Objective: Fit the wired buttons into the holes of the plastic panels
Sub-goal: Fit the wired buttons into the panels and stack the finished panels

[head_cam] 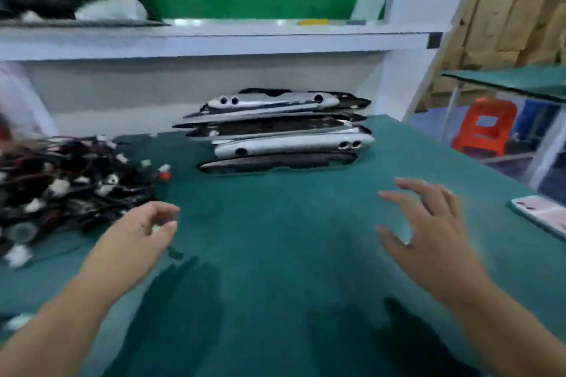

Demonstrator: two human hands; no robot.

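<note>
A stack of long silver and black plastic panels [275, 131] with round holes lies at the back middle of the green table [275, 254]. A tangled pile of black wired buttons [67, 187] with white connectors fills the left side. My left hand [144, 232] hovers by the pile's right edge, fingers curled; something small and dark seems to hang under it, too blurred to tell. My right hand [428, 223] hovers over the table to the right, fingers spread and holding nothing.
A phone [545, 214] lies at the table's right edge. A white shelf [214, 40] runs across behind the panels. An orange plastic stool [484, 128] stands on the floor beyond the right edge. Another person's white sleeve [18, 101] is at far left.
</note>
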